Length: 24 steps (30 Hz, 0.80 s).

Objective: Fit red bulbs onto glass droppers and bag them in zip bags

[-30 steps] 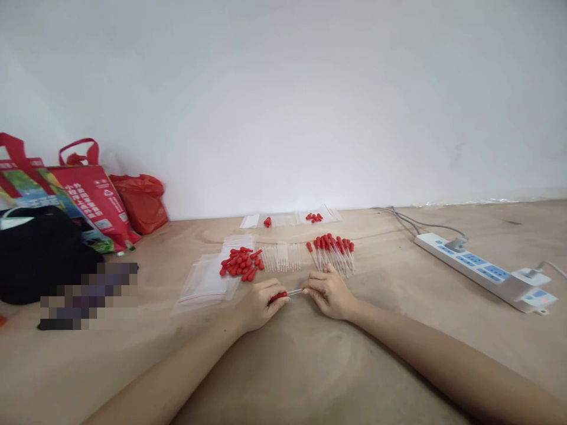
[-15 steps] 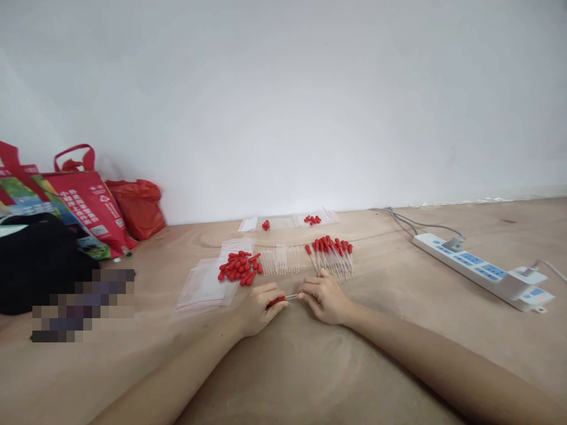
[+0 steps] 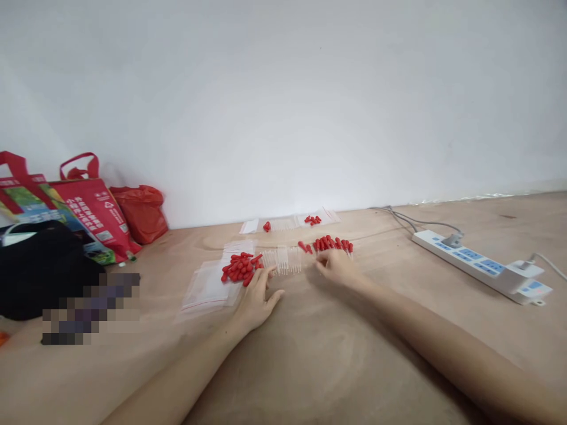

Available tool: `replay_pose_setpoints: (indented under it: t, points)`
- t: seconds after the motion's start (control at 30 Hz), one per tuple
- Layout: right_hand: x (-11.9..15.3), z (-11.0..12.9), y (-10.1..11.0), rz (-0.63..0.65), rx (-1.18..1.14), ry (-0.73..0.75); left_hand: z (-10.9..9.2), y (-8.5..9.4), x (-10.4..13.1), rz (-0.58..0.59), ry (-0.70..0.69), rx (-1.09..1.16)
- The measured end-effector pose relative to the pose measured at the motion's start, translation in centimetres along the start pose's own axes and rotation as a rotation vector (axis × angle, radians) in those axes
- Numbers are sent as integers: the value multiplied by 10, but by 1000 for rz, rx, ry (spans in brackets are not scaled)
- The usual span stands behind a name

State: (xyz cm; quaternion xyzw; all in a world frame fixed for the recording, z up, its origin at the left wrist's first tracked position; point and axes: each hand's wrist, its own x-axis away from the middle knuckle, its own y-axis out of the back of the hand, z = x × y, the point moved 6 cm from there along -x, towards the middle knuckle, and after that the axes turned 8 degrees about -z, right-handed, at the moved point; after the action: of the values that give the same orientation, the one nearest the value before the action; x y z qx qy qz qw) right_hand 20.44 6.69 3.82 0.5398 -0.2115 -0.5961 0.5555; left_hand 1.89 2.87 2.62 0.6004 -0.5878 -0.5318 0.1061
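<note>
My left hand is open, thumb spread away from the fingers, its fingertips at the near edge of a pile of red rubber bulbs. Beside that pile lies a row of clear dropper tubes. My right hand has its fingers pinched at the left end of a group of red-bulbed droppers, whose tubes it partly covers. A dropper slants from the upper left toward these fingertips; its tube is mostly hidden, and it appears held there.
Clear zip bags lie under and left of the bulbs. Further back, another bag bears more tubes and bulbs. A white power strip with cables is at right. Red shopping bags and a black bag stand at left.
My hands have parted. The left let go of the red bulb and opened, moving left toward the bulb pile. The right moved forward and right to the finished group, a dropper now slanting there.
</note>
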Motion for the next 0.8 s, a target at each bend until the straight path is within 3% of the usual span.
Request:
replay_pose_setpoints:
  t: [0.1, 0.2, 0.37, 0.5, 0.67, 0.8]
  points:
    - [-22, -24, -1, -14, 22, -302, -2, -2, -1, 61, -10, -2]
    - [-34, -30, -7, -20, 83, -420, -5, -3, -1, 83, -36, 4]
    - [-35, -29, -16, -61, 165, -405, -5, -4, -1, 77, -60, 19]
    - [-34, -24, -18, -7, 203, -354, -5, -4, -2, 74, -65, 26]
    - [-38, -3, -27, 16, 197, -261, -4, -4, -3, 74, -66, 28]
    - [-42, 8, -42, 64, 191, -315, -4, -6, -1, 79, -80, 26]
